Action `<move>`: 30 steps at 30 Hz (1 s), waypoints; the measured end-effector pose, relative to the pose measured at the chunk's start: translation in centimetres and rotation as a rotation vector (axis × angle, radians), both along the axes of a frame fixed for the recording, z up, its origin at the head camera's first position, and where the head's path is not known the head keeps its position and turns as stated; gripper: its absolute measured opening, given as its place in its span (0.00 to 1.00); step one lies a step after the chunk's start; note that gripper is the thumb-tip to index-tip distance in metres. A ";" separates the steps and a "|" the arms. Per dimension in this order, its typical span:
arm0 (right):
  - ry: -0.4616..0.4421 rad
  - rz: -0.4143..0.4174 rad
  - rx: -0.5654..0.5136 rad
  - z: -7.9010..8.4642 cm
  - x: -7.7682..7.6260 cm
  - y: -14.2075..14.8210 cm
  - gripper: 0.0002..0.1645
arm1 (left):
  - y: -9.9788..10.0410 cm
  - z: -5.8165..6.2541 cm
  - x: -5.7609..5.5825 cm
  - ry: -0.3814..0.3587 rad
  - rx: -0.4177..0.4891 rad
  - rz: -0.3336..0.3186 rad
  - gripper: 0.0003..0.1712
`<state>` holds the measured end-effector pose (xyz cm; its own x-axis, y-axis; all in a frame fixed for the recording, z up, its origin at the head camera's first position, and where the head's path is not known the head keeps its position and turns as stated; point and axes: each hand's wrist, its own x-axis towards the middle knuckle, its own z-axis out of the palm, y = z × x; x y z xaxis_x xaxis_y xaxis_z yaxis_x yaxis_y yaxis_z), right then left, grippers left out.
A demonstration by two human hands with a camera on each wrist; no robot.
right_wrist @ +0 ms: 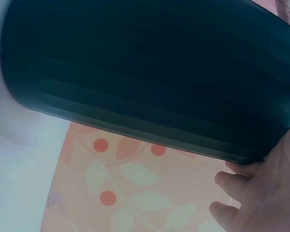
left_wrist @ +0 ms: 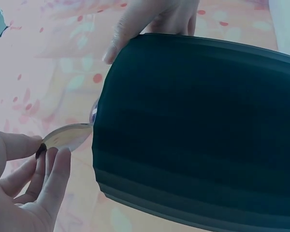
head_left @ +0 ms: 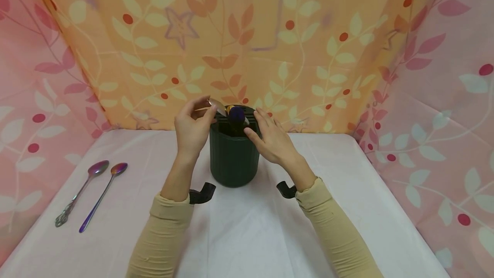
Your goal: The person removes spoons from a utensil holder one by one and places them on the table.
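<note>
A dark green ribbed utensil holder [head_left: 234, 162] stands upright at the table's middle. My left hand [head_left: 193, 128] is at its left rim, pinching a shiny spoon [left_wrist: 67, 137] by the tip of its bowl between thumb and fingers. The spoon's other end is hidden behind the holder's wall in the left wrist view. Beside it, a dark purple rounded utensil head [head_left: 236, 115] shows at the holder's mouth; its kind is unclear. My right hand [head_left: 272, 140] rests on the right rim, fingers extended and thumb at the front edge.
Two spoons lie on the white-covered table [head_left: 247, 235] at the left: one with an ornate silver handle [head_left: 73, 200], one slim and purple-orange [head_left: 101, 200]. Patterned cloth [head_left: 231, 33] rises behind the holder and at both sides. Black wrist mounts [head_left: 202, 193] sit near both cuffs.
</note>
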<state>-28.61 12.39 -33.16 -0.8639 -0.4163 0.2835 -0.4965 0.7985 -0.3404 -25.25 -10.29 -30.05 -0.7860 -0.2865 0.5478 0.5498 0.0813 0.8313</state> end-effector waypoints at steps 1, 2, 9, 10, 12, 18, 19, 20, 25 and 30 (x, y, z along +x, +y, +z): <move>0.001 0.000 -0.002 0.0 0.0 0.0 0.59 | 0.0 0.1 0.0 -0.006 0.013 -0.008 0.19; 0.002 0.001 -0.004 0.0 0.0 0.0 0.59 | 0.0 0.2 -0.1 -0.013 0.027 -0.015 0.19; 0.000 0.004 -0.001 0.0 0.1 -0.1 0.60 | 0.1 0.5 -0.2 -0.061 0.116 -0.072 0.18; -0.002 0.005 -0.004 0.0 0.1 0.0 0.60 | 0.1 0.5 -0.2 -0.069 0.132 -0.083 0.18; -0.005 0.009 -0.009 0.0 0.1 -0.1 0.60 | 0.1 0.6 -0.2 -0.088 0.167 -0.107 0.18; -0.004 0.011 -0.011 0.1 0.2 -0.1 0.60 | 0.0 0.7 -0.1 -0.129 0.240 -0.183 0.19; -0.004 0.009 -0.011 0.1 0.2 -0.1 0.60 | -0.1 0.7 -0.1 -0.133 0.244 -0.194 0.19; -0.005 0.007 -0.010 0.1 0.2 -0.1 0.60 | -0.1 0.7 0.0 -0.136 0.247 -0.203 0.19; -0.006 0.000 -0.008 0.1 0.2 0.0 0.60 | -0.2 0.7 0.1 -0.135 0.250 -0.236 0.19; -0.006 0.000 -0.010 0.2 0.2 0.0 0.61 | -0.3 0.9 0.6 -0.125 0.239 -0.242 0.19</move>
